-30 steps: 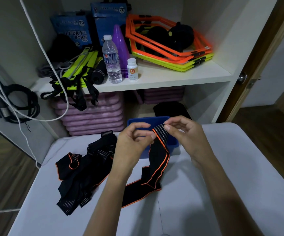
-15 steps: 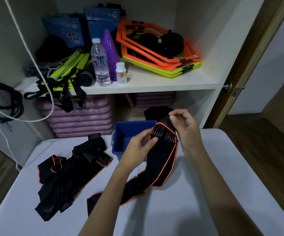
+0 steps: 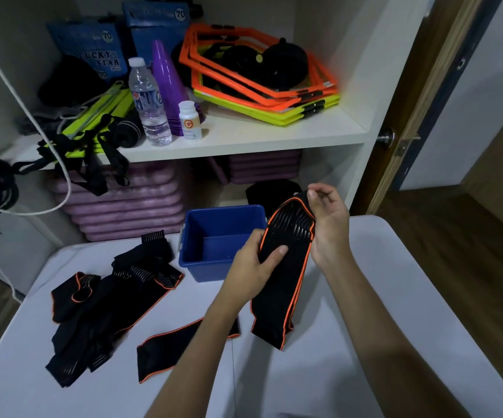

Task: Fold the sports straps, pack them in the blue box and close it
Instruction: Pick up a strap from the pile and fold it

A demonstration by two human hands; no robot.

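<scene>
Both hands are on one black strap [image 3: 286,267] with orange edging, held up over the white table [image 3: 395,297] just right of the blue box [image 3: 214,236]. The left hand [image 3: 253,267] has its grip around the middle of the strap, thumb pressed flat on the front. The right hand [image 3: 328,224] pinches the top end, where the strap bends over. The lower part hangs folded, and its tail runs along the table under the left forearm.

The box sits open at the far edge of the table, and I can't see a lid anywhere. A pile of more straps [image 3: 108,303] lies on the left side of the table, well apart from the hands.

Behind it all there's a shelf [image 3: 259,137] with a water bottle [image 3: 149,101], a small white pill bottle [image 3: 189,120], a purple cone [image 3: 165,79] and orange hexagon frames [image 3: 259,86].
</scene>
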